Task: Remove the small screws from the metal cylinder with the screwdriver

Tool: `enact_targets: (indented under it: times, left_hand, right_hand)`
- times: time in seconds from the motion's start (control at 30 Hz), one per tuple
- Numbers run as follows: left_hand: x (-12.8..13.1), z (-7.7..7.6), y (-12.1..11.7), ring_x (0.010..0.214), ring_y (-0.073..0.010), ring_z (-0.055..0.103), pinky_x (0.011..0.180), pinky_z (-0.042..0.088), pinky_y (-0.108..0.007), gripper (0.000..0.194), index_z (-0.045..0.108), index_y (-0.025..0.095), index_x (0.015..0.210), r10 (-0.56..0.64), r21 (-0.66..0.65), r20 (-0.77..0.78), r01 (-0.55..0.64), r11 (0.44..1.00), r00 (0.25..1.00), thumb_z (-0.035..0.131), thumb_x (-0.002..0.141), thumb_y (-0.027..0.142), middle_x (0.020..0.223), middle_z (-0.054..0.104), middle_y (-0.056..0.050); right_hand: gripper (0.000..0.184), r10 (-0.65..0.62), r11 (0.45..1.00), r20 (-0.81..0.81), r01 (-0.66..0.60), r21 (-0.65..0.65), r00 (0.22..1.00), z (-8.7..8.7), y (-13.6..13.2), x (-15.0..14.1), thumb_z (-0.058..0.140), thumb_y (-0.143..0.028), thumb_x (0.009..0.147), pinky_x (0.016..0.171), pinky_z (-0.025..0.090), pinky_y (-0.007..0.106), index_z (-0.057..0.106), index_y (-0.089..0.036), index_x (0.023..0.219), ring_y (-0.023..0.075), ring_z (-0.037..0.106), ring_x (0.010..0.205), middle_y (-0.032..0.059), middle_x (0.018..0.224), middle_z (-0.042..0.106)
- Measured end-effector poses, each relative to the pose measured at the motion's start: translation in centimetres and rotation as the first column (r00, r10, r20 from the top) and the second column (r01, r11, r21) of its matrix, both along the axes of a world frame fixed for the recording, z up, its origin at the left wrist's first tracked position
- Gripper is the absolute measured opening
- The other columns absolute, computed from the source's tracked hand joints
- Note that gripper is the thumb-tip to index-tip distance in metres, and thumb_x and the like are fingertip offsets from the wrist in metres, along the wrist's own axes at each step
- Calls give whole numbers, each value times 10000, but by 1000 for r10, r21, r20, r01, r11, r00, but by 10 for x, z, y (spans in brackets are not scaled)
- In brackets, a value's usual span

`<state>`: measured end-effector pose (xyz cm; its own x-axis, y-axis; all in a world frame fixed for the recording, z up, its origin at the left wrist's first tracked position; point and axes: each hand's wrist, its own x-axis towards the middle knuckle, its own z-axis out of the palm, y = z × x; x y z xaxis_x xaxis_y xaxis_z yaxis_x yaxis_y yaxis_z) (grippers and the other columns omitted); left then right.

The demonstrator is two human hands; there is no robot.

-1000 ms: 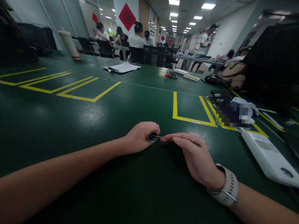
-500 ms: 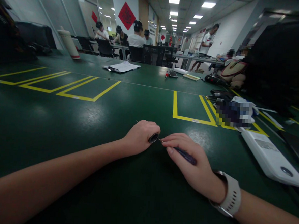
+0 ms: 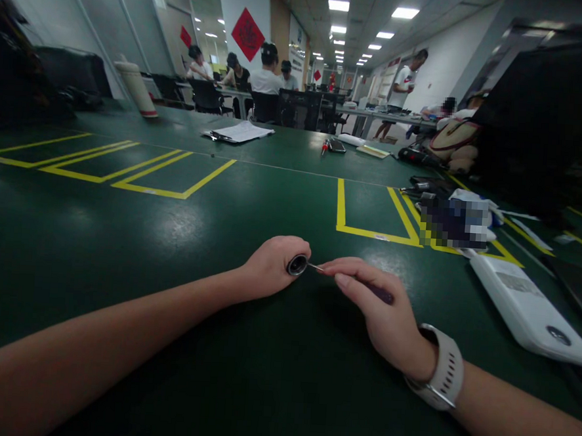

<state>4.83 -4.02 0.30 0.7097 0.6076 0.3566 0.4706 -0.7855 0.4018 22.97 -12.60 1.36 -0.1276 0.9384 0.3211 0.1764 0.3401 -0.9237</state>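
Observation:
My left hand (image 3: pixel 272 261) is closed round a round tube (image 3: pixel 297 265) with a metal rim and a dark hollow inside; most of its body is hidden by my fingers. The tube's open end points toward me and to the right. In my right hand (image 3: pixel 369 294) is a slim tool with a dark purple handle (image 3: pixel 383 294) and a thin metal shaft (image 3: pixel 315 267), pinched between thumb and fingers. Its tip meets the rim at the tube's right side; whether it goes inside cannot be made out. Both hands are just above the green tabletop (image 3: pixel 242 373).
A white power bank-like device (image 3: pixel 532 308) lies at the right, beside a pile of dark and white items (image 3: pixel 468 219). Yellow tape (image 3: pixel 149 190) marks areas on the table. Farther back are papers (image 3: pixel 242 131), a phone (image 3: pixel 337 146) and a pale cup (image 3: pixel 136 89). Several people sit beyond.
The tube's mouth tilted away, then turned back to face me. My right hand swung the tool's handle down and left, then returned to the right. Both grips have stayed closed.

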Motion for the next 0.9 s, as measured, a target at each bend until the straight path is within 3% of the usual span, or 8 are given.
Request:
enact_targets:
  times: [0.1,0.17,0.3,0.43,0.6,0.7,0.8,0.9]
  left_hand:
    - [1,-1,0,599,-127,470,578,341,-252,86,504,155,668,40,91,-52,-35,995,998,492,737,104,634,502,12]
    - [1,-1,-1,608,-134,472,584,335,-261,90,510,154,673,44,139,-98,-30,990,994,486,745,105,643,509,7]
    - [1,1,-3,615,-135,474,593,333,-265,97,517,153,681,40,160,-136,-18,987,990,483,745,88,654,518,5]
    - [0,3,-3,613,-126,476,598,347,-259,97,509,152,675,37,103,-99,-27,994,994,496,746,87,650,512,13]
    - [-1,2,1,602,-107,489,571,364,-229,84,505,151,683,28,-39,14,-28,999,999,519,746,98,653,509,23]
    - [-2,0,3,608,-107,503,568,374,-225,67,513,153,693,25,-74,54,-21,997,998,530,753,130,662,522,24]
    - [-1,-2,4,624,-116,510,577,377,-232,60,515,153,694,51,-45,60,-48,998,997,522,741,117,669,532,17]
    - [1,-3,4,619,-123,490,578,364,-243,79,505,159,672,106,34,14,-107,994,994,517,717,94,651,520,18]
  right_hand:
    - [211,-38,976,196,-6,216,980,5,-7,-4,544,-140,831,862,473,392,694,-219,956,192,608,944,51,952,691]
    - [225,-33,973,240,-24,231,970,6,-8,-5,542,-131,830,863,470,392,693,-229,966,191,606,944,47,947,692]
    - [173,22,1000,95,-22,-2,995,2,-1,-1,569,-214,833,871,473,409,712,-244,926,205,622,949,41,965,699]
    - [150,32,963,-201,-84,-254,979,-3,9,4,593,-262,821,915,449,413,727,-238,883,217,623,991,40,971,717]
    - [126,-5,930,-363,-129,-344,932,-4,12,4,619,-267,796,899,450,402,732,-215,821,222,625,988,50,934,726]
    - [153,15,960,-240,-81,-267,971,-2,9,3,590,-281,831,893,457,403,720,-237,897,213,621,995,38,967,712]
    - [174,6,997,17,-5,-73,1000,1,3,-1,570,-247,846,881,468,399,703,-254,958,199,622,971,34,995,695]
    - [209,-35,991,200,8,134,979,3,-4,-5,555,-177,843,883,467,392,684,-252,990,189,605,978,40,1006,686]
